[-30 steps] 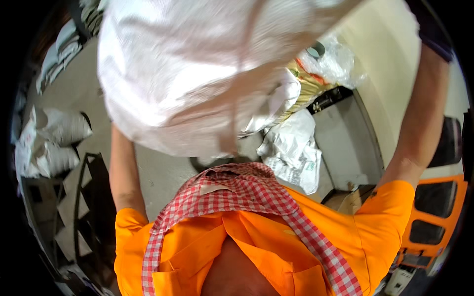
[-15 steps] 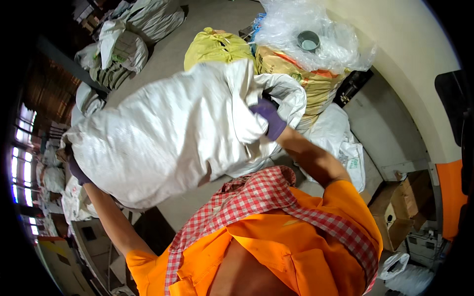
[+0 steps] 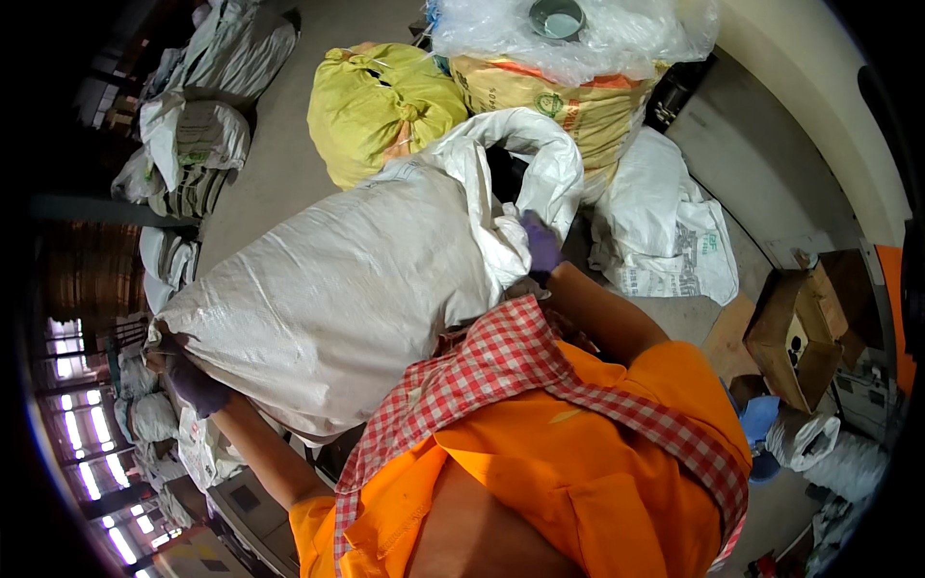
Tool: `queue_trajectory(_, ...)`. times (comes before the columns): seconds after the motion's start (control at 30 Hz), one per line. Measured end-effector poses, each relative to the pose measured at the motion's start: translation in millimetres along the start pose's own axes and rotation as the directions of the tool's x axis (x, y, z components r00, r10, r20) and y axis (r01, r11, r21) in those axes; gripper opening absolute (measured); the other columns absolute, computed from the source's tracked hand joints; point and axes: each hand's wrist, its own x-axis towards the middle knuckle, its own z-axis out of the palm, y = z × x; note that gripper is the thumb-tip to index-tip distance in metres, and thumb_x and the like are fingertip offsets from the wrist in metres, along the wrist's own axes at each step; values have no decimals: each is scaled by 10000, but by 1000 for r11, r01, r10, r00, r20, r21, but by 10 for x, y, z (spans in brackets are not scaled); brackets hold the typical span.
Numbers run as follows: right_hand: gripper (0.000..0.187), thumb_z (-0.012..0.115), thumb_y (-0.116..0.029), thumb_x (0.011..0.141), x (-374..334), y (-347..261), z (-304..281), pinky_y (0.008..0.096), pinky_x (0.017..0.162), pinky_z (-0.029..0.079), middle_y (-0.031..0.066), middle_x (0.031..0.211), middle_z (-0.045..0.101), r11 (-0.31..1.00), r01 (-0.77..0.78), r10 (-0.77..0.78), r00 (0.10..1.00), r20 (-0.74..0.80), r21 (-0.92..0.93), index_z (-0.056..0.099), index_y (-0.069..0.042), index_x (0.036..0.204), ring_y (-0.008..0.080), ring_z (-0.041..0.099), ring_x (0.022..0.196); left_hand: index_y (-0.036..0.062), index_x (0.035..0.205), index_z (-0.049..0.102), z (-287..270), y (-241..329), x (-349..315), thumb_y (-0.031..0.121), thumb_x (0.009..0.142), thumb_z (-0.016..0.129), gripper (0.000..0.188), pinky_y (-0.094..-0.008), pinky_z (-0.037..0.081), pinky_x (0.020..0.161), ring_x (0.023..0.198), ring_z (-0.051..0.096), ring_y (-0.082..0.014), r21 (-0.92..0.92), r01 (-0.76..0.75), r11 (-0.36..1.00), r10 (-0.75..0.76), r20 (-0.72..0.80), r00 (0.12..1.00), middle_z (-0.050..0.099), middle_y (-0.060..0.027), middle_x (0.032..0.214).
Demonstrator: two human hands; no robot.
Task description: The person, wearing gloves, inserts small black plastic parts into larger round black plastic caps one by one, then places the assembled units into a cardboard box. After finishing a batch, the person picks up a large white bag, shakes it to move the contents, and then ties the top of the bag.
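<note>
A large, full white woven sack (image 3: 328, 289) lies tilted across my front, its mouth rolled back and gaping at the upper right. Dark contents show inside the mouth; I cannot make out what they are. My left hand (image 3: 196, 383), in a dark purple glove, is closed on the sack's bottom corner at the lower left. At the other end my right hand (image 3: 541, 246), gloved in purple, grips the bunched rim of the mouth. Its fingertips are partly hidden in the folds.
Beyond the sack stand a tied yellow sack (image 3: 385, 106) and a printed yellow sack (image 3: 559, 106) topped with clear plastic film (image 3: 636, 39) and a round grey-green container (image 3: 557, 17). A white printed sack (image 3: 665, 226) lies right, near a cardboard box (image 3: 792, 337). More sacks (image 3: 207, 135) sit far left.
The sack has come lower and nearer my body, its mouth now turned more open to view. Both hands keep their hold, and my view has shifted.
</note>
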Motion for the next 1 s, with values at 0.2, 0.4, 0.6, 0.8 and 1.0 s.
queue_trajectory(0.2, 593, 533, -301, 834, -224, 429, -38, 323, 965, 333, 164, 1297, 426, 838, -545, 517, 786, -340, 13, 329, -61, 1336, 285, 389, 1210, 49, 924, 544, 176, 32, 276, 210, 930, 393, 221, -245, 352, 855, 876, 465, -129, 165, 52, 985, -40, -78, 996, 531, -28, 942)
queue_trajectory(0.4, 462, 582, -261, 789, -181, 569, 357, 334, 829, 411, 131, 1081, 525, 669, -575, 595, 794, 123, 472, 456, -7, 1154, 229, 492, 988, 46, 904, 539, 428, 121, 586, 202, 926, 394, 214, -248, 374, 820, 839, 473, -130, 285, -274, 919, 273, 44, 961, 527, -28, 907)
queue_trajectory(0.6, 385, 644, -206, 770, -702, -469, -760, 289, 745, 482, 92, 915, 617, 716, 25, 188, 955, -228, 698, 532, 37, 1047, 163, 599, 840, 33, 1126, 505, 431, 305, 812, 129, 917, 370, 267, -235, 405, 772, 820, 491, -127, 459, -456, 763, 448, 134, 884, 534, -33, 953)
queue_trajectory(0.8, 352, 617, -221, 821, -780, -932, -695, 285, 743, 474, 101, 937, 628, 931, -146, -22, 892, 452, 335, 543, 13, 1074, 142, 587, 819, 54, 1137, 519, 1033, 694, 682, 103, 896, 388, 278, -236, 441, 710, 808, 516, -136, -228, -264, 937, 290, 86, 953, 544, -57, 965)
queue_trajectory(1.0, 264, 548, -272, 860, 238, -50, -1236, 259, 601, 461, 47, 758, 638, 895, -175, 101, 975, 198, 409, 648, -28, 836, 89, 577, 669, 56, 1146, 490, 586, 773, 403, 145, 890, 414, 281, -253, 451, 733, 852, 543, -171, -86, -251, 964, 262, 152, 953, 557, -74, 1008)
